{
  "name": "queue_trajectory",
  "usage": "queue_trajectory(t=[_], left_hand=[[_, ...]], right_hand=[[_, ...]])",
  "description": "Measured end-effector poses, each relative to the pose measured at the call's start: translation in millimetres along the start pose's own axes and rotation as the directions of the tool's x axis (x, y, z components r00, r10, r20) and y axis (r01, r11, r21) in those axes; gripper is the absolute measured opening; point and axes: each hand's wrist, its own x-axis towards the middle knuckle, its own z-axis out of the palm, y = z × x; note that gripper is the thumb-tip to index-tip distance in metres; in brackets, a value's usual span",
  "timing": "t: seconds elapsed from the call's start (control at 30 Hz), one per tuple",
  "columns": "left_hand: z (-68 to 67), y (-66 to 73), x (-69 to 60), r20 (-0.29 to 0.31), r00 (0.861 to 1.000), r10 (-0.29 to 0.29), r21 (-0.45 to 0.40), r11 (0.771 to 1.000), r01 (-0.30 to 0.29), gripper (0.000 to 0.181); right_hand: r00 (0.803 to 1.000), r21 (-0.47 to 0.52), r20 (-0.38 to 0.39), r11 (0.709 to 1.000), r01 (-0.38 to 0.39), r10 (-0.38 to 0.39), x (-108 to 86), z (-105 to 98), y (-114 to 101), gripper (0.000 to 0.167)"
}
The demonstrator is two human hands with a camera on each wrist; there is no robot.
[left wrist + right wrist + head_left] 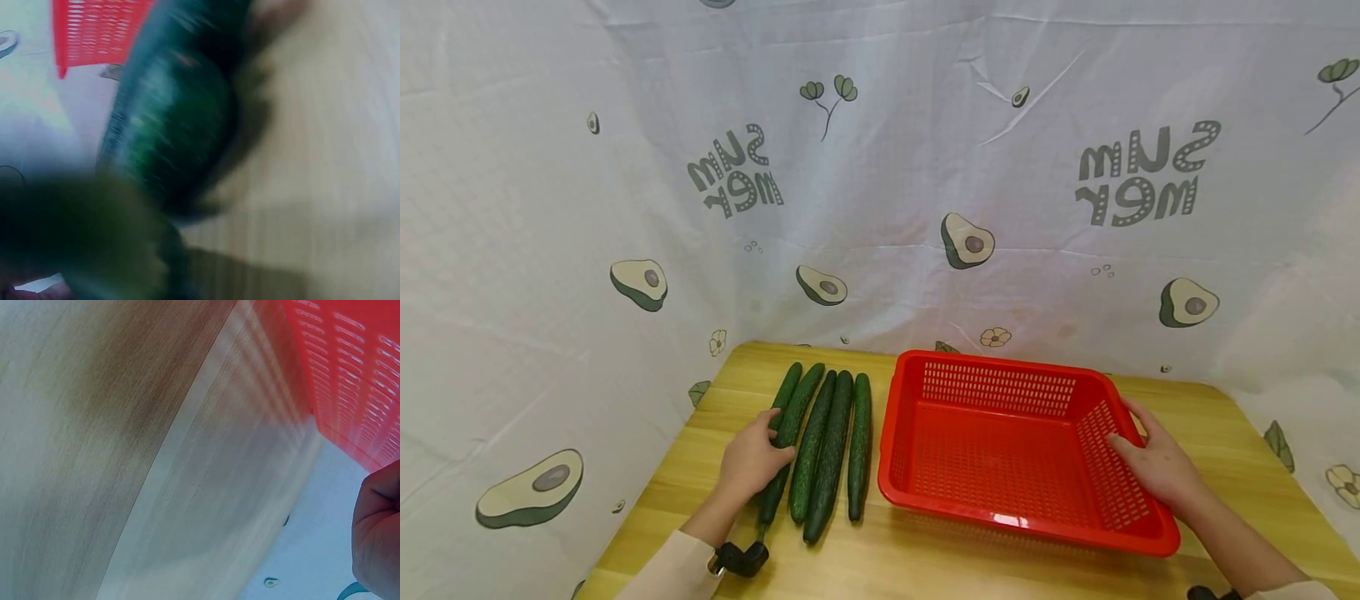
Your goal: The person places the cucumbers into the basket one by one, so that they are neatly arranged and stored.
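Several long dark-green cucumbers lie side by side at the left of the table. My left hand grips at the leftmost cucumbers, its thumb across a cucumber and its fingers on the far side; how many it holds is hidden. Blurred in the left wrist view, a cucumber fills the middle. To the right stands a red plastic basket with slotted walls and its floor showing. With the thumb inside and the fingers outside, my right hand holds the basket's right rim. The right wrist view shows part of that hand against the slotted wall.
A slim cucumber lies between the others and the basket. The wood-grain table runs under everything. A white cloth printed with avocados hangs behind and at the sides. Black wrist gear sits on the left wrist.
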Motion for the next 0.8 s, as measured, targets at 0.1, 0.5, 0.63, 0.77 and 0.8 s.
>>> queue_trajectory(t=[0.1, 0.5, 0.63, 0.77, 0.8], left_hand=[[-4.4, 0.9, -1.8, 0.012, 1.0, -0.014, -0.062, 0.998, 0.015, 0.071], [-6.4, 8.4, -3.6, 0.069, 0.997, -0.025, -0.118, 0.992, 0.033, 0.087], [-5.6, 12.0, -2.4, 0.103, 0.995, -0.016, -0.134, 0.99, 0.03, 0.086], [-3.0, 12.8, -4.8, 0.133, 0.991, -0.027, -0.252, 0.966, 0.06, 0.075], [-2.4, 12.7, -5.2, 0.137, 0.99, -0.027, -0.282, 0.957, 0.066, 0.072]], right_hand=[[1.0, 0.003, -0.003, 1.0, -0.006, 0.006, -0.2, 0.4, 0.9, 0.079], [1.0, -0.013, -0.002, 1.0, -0.001, 0.001, 0.0, 0.4, 1.9, 0.079], [1.0, 0.002, 0.0, 1.0, -0.001, 0.001, -0.4, 0.0, 1.5, 0.079], [1.0, 0.001, 0.0, 1.0, -0.001, 0.001, 0.1, 0.7, 1.4, 0.079], [1.0, 0.0, 0.0, 1.0, -0.001, 0.001, 0.2, 0.8, 1.3, 0.079]])
